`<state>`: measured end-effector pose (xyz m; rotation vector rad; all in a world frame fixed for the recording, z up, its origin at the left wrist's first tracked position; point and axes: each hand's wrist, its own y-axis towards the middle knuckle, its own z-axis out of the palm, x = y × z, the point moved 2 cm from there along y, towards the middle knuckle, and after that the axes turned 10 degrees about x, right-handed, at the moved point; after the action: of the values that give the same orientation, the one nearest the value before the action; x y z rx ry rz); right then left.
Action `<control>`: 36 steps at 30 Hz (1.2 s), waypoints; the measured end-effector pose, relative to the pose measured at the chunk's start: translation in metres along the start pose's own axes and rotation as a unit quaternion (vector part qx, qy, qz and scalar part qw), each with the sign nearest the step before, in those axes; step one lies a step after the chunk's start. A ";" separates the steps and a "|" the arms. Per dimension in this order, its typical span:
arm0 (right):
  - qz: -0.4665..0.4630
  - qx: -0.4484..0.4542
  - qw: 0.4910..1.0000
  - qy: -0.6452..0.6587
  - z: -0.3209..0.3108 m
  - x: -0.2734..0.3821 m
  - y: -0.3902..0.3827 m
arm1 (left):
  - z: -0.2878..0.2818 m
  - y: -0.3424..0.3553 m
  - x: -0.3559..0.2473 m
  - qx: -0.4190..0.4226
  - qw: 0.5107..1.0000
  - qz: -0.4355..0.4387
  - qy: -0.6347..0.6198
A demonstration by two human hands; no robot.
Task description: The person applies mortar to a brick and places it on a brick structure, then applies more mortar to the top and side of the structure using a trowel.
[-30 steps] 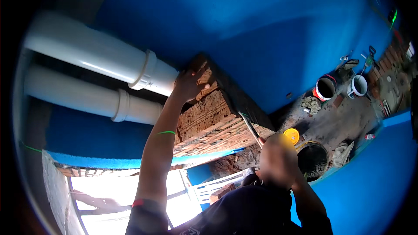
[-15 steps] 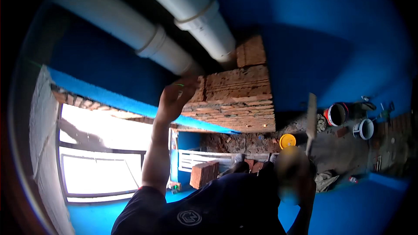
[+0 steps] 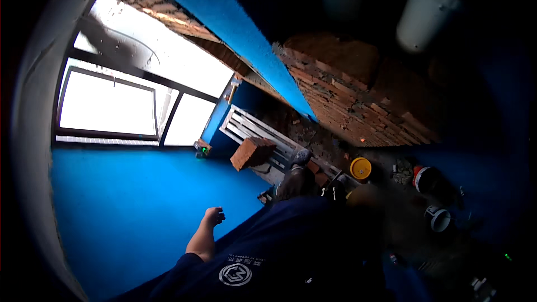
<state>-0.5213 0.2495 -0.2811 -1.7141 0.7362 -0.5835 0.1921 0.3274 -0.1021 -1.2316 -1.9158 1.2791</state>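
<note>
A wide, dark-framed glass window (image 3: 109, 103) sits above a smooth blue painted wall (image 3: 140, 184), a small dark device with a green light (image 3: 202, 150) near its lower right corner. A thick white plastic pipe (image 3: 426, 19) shows at upper right; below it, a round yellow plastic piece (image 3: 361, 168) and a red-and-white bucket (image 3: 419, 179).

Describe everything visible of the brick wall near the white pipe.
The brick wall is reddish-brown, laid in many narrow courses with rough, uneven joints. A blue strip borders its left side; its upper part lies in shadow. The white pipe ends near it; contact is too dark to tell. The left hand is clear of it.
</note>
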 end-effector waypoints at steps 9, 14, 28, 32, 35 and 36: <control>0.030 0.102 0.982 -0.159 -0.035 0.038 0.026 | 0.132 0.006 -0.027 0.134 0.951 0.101 0.258; -0.179 -0.012 0.962 -0.208 -0.057 0.175 -0.004 | 0.147 0.004 -0.092 0.199 0.890 0.297 0.283; -0.487 0.036 0.872 -0.038 0.091 0.432 -0.251 | 0.260 -0.071 -0.189 0.666 0.725 -0.062 -0.163; -0.417 0.026 0.897 0.146 0.081 0.367 -0.192 | 0.252 0.002 -0.208 0.505 0.840 -0.034 -0.197; -0.308 0.015 0.830 0.464 0.104 0.277 -0.105 | 0.227 0.022 -0.232 0.650 0.741 -0.003 -0.169; -0.252 -0.029 0.851 0.459 0.128 0.217 -0.054 | 0.222 0.005 -0.242 0.601 0.791 0.020 -0.114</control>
<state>-0.2724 0.1850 -0.2585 -1.6340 0.9446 -1.8417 0.1243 0.0168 -0.1845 -0.4149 -0.7538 2.1760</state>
